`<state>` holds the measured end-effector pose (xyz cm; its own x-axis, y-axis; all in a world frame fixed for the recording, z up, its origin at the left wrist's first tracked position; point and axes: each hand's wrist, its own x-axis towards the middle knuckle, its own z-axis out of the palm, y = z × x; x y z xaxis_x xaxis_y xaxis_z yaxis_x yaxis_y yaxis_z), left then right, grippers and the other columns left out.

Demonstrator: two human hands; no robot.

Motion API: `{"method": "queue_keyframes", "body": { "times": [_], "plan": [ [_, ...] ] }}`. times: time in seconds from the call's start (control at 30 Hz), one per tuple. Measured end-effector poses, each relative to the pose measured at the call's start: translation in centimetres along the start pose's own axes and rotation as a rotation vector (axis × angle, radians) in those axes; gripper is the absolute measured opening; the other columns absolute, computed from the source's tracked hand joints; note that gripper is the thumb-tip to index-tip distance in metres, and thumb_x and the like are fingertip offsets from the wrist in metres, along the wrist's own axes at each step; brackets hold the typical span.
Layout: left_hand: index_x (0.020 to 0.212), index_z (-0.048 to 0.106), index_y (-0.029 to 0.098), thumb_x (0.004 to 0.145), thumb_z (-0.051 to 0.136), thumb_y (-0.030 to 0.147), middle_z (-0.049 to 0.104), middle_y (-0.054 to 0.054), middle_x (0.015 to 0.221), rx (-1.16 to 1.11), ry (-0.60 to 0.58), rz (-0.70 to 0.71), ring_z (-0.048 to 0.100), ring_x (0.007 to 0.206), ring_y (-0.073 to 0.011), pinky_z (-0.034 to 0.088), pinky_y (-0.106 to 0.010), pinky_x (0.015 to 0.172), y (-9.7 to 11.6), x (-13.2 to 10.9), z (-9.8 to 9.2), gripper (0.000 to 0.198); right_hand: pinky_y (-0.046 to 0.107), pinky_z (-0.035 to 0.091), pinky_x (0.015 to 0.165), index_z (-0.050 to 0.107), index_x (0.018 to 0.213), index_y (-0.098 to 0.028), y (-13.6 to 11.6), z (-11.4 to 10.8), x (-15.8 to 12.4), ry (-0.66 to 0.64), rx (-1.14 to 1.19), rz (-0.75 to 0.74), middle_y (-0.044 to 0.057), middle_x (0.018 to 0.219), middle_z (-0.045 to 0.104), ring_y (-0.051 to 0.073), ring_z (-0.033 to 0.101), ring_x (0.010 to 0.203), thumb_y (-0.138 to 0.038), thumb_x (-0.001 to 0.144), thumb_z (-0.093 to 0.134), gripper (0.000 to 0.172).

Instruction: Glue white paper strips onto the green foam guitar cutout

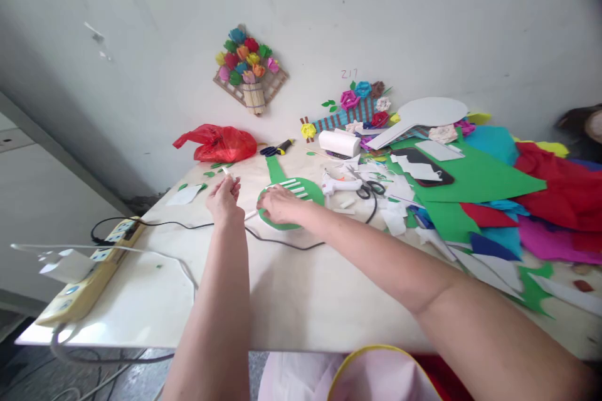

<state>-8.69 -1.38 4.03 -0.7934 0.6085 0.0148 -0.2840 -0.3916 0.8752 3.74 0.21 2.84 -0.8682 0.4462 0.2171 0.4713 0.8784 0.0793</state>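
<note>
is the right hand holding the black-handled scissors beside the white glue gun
No, the right hand is over the flat green paddle-shaped piece with white strips, while the black-handled scissors lie by the glue gun.

Beyond your fingers [269, 200] rises a pale grey, scuffed wall [155, 44]. Beneath them spreads a cream, smooth-topped table [282, 301], glare [110, 329] brightening it to their near left. Farther left stands a flat greyish-white panel [47, 225]; below, you see grey speckled floor [155, 368].
</note>
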Motion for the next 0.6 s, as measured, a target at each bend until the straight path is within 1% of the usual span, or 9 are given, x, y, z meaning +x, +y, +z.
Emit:
{"method": "queue_keyframes", "body": {
  "times": [0.1,0.17,0.23,0.3,0.4,0.47,0.5,0.53,0.6],
  "plan": [
    [0.070,0.056,0.014,0.061,0.062,0.020,0.061,-0.001,0.065,0.031,0.028,-0.012,0.053,0.051,-0.0061,0.040,-0.019,0.053,0.2,0.5,-0.9,0.012,0.040,0.036,0.084,0.065,0.097,-0.014,-1.7,1.8,3.1,0.015,-0.076,-0.061,0.011,0.100,0.064,0.026,0.053,0.099,-0.013,0.081,0.044,0.027],
    [0.070,0.056,0.014,0.062,0.060,0.020,0.062,-0.001,0.066,0.045,0.025,-0.027,0.052,0.051,-0.0062,0.039,-0.020,0.054,0.0,0.8,-1.3,0.011,0.042,0.036,0.083,0.066,0.093,-0.013,-2.3,2.8,4.6,-0.026,-0.131,-0.080,0.013,0.097,0.065,0.027,0.053,0.096,-0.014,0.082,0.043,0.025],
    [0.070,0.056,0.015,0.061,0.060,0.021,0.062,0.000,0.067,0.040,0.017,-0.046,0.052,0.051,-0.0061,0.039,-0.020,0.054,-0.1,1.1,-1.5,0.011,0.041,0.036,0.083,0.066,0.090,-0.012,-2.8,3.2,5.3,-0.047,-0.156,-0.086,0.014,0.096,0.064,0.027,0.053,0.095,-0.014,0.082,0.044,0.024],
    [0.069,0.056,0.015,0.061,0.061,0.022,0.062,0.000,0.067,0.020,0.024,-0.079,0.051,0.050,-0.0058,0.038,-0.021,0.055,-0.3,1.3,-1.6,0.012,0.040,0.035,0.084,0.066,0.090,-0.011,-2.9,2.9,5.2,-0.022,-0.159,-0.083,0.014,0.095,0.064,0.026,0.053,0.095,-0.012,0.083,0.042,0.025],
    [0.065,0.054,0.016,0.062,0.060,0.023,0.062,0.002,0.065,0.001,0.086,-0.140,0.049,0.049,-0.0052,0.036,-0.021,0.056,-0.5,1.6,-1.6,0.010,0.039,0.034,0.086,0.065,0.092,-0.009,-2.2,1.1,3.6,0.084,-0.131,-0.052,0.015,0.094,0.063,0.025,0.051,0.096,-0.011,0.084,0.038,0.028],
    [0.062,0.053,0.015,0.063,0.059,0.021,0.061,0.002,0.064,-0.008,0.131,-0.176,0.048,0.049,-0.0045,0.035,-0.021,0.055,-1.0,1.8,-1.5,0.009,0.039,0.034,0.086,0.065,0.093,-0.009,-0.8,-0.6,1.7,0.134,-0.099,0.041,0.016,0.096,0.063,0.026,0.051,0.097,-0.012,0.079,0.044,0.025],
    [0.062,0.053,0.015,0.063,0.058,0.021,0.060,0.002,0.063,-0.013,0.145,-0.194,0.048,0.049,-0.0042,0.034,-0.021,0.055,-1.3,1.8,-1.5,0.008,0.038,0.034,0.086,0.065,0.092,-0.009,0.0,-1.5,0.6,0.131,-0.092,0.118,0.016,0.096,0.063,0.026,0.052,0.097,-0.011,0.076,0.047,0.024],
    [0.061,0.053,0.014,0.063,0.058,0.020,0.059,0.002,0.063,-0.017,0.155,-0.210,0.048,0.048,-0.0040,0.033,-0.021,0.054,-1.7,1.9,-1.4,0.008,0.038,0.034,0.086,0.066,0.092,-0.009,1.0,-2.5,-0.7,0.101,-0.092,0.190,0.016,0.096,0.064,0.026,0.053,0.096,-0.010,0.074,0.048,0.025],
    [0.061,0.052,0.014,0.063,0.056,0.018,0.058,0.001,0.061,-0.025,0.171,-0.218,0.047,0.047,-0.0042,0.034,-0.020,0.052,-2.7,1.9,-1.1,0.006,0.036,0.035,0.084,0.067,0.089,-0.011,3.1,-4.2,-3.3,-0.007,-0.095,0.308,0.016,0.095,0.065,0.025,0.055,0.095,-0.008,0.070,0.050,0.026]
  ]
}}
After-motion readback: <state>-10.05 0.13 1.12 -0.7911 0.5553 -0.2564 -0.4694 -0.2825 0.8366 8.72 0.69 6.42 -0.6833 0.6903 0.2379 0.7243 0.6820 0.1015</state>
